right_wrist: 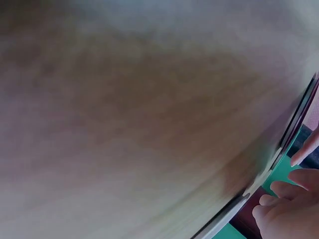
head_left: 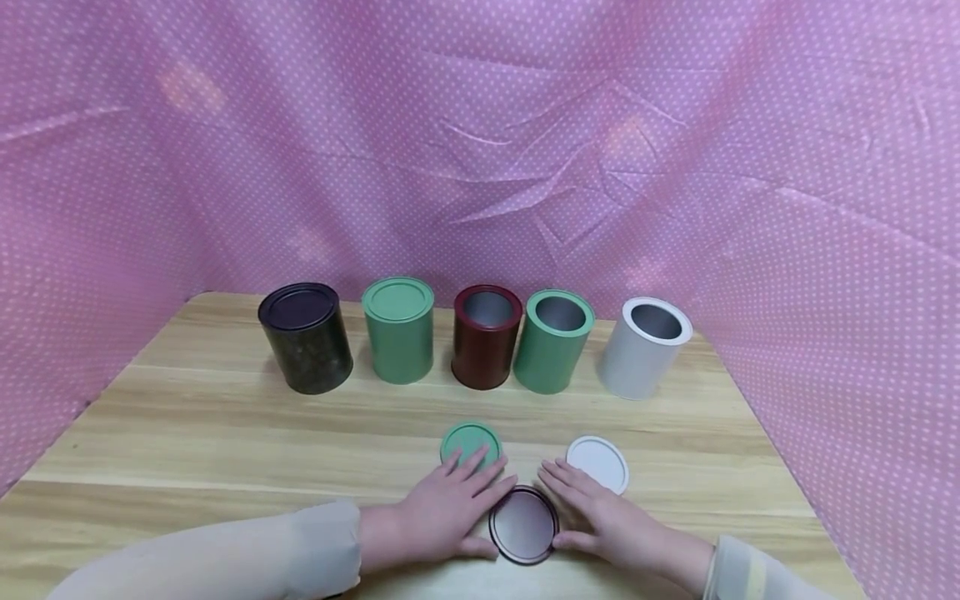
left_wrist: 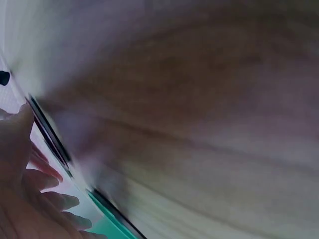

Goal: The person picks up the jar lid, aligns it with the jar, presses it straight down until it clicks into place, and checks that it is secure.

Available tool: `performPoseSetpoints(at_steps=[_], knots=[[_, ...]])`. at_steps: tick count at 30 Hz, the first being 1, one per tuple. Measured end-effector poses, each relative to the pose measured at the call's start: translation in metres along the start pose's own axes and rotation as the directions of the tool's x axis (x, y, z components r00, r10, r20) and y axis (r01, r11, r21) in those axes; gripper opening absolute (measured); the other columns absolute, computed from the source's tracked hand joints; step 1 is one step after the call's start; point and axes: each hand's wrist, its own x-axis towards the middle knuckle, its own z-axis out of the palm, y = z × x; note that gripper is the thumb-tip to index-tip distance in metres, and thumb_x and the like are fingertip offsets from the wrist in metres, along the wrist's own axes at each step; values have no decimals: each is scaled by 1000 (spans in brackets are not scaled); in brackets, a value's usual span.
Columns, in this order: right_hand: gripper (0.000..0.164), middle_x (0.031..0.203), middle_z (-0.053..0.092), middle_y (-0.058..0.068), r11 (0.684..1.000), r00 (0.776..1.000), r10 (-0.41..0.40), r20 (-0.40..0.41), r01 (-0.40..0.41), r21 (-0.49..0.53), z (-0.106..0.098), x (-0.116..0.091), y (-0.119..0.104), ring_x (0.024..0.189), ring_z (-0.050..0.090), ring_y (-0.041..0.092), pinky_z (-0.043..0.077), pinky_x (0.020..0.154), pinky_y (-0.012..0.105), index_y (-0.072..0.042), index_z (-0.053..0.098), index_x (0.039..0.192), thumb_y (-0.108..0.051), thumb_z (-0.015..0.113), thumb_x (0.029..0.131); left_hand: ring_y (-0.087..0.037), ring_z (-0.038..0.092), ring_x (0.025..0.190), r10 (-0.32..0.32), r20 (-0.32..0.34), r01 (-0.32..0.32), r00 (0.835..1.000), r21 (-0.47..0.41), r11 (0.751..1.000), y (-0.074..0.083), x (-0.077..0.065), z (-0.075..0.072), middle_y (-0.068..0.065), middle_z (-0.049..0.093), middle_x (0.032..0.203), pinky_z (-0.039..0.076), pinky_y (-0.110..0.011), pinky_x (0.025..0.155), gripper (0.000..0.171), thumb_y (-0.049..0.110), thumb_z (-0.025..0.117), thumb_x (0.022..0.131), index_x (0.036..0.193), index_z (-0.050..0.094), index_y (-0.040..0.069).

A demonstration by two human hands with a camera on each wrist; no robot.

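A dark red round lid (head_left: 523, 527) lies on the table between both hands. My left hand (head_left: 450, 510) reaches in from its left with straight, spread fingers. Its index fingertip and thumb are right at the red lid's rim, while other fingers overlap a green lid (head_left: 469, 435). On the opposite side, my right hand (head_left: 609, 518) has its thumb tip close to the red rim and its fingers extended, beside a white lid (head_left: 606, 461). In the left wrist view the red lid (left_wrist: 49, 132) appears edge-on near the thumb.
Along the back of the wooden table (head_left: 225, 433) stand a lidded black can (head_left: 311, 354), a lidded green can (head_left: 401, 346), and open-topped dark red (head_left: 483, 354), green (head_left: 551, 358) and white (head_left: 637, 358) cans. Pink dotted cloth (head_left: 480, 125) hangs around the back and sides.
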Motion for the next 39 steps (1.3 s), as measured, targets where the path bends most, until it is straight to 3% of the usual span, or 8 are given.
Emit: performPoseSetpoints(at_steps=[6, 13, 21, 27, 39], knots=[[73, 147, 46, 17, 1000, 999, -7, 51, 6, 26, 0, 2, 0, 133, 42, 42, 40, 104, 54, -4, 44, 144, -47, 62, 88, -31, 28, 145, 18, 6, -18, 1000, 31, 999, 2, 0, 3, -8, 35, 155, 34, -52, 112, 84, 74, 44, 86, 150, 36, 19], [79, 144, 48, 19, 1000, 997, -2, 74, 1, 5, 0, 3, -2, 131, 45, 43, 41, 102, 56, -1, 45, 142, -52, 63, 84, -30, 25, 146, 1, 45, -2, 999, 5, 1000, 1, 4, -1, -9, 33, 156, 31, -52, 114, 84, 72, 47, 86, 149, 38, 18], [80, 145, 47, 18, 999, 993, 47, 105, -43, -33, 1, 3, -6, 132, 45, 40, 42, 103, 55, -1, 48, 140, -53, 65, 83, -28, 30, 145, 0, 32, -3, 1000, 88, 996, 3, 7, -3, -7, 38, 154, 33, -49, 113, 82, 74, 46, 84, 144, 47, 18], [79, 143, 49, 18, 996, 996, 32, 87, -25, -81, 4, -1, -7, 128, 49, 40, 45, 100, 53, -1, 51, 138, -54, 66, 82, -26, 34, 143, 21, 25, -24, 999, 121, 992, 6, 9, 0, -5, 45, 150, 35, -47, 113, 84, 76, 46, 82, 140, 51, 15], [77, 143, 50, 17, 997, 996, 49, 79, -44, -69, 4, 0, -6, 129, 49, 40, 45, 101, 53, -2, 52, 137, -53, 68, 81, -24, 38, 141, 22, 15, -23, 1000, 130, 991, 8, 12, -1, -4, 49, 146, 36, -43, 113, 82, 74, 49, 81, 137, 54, 14]])
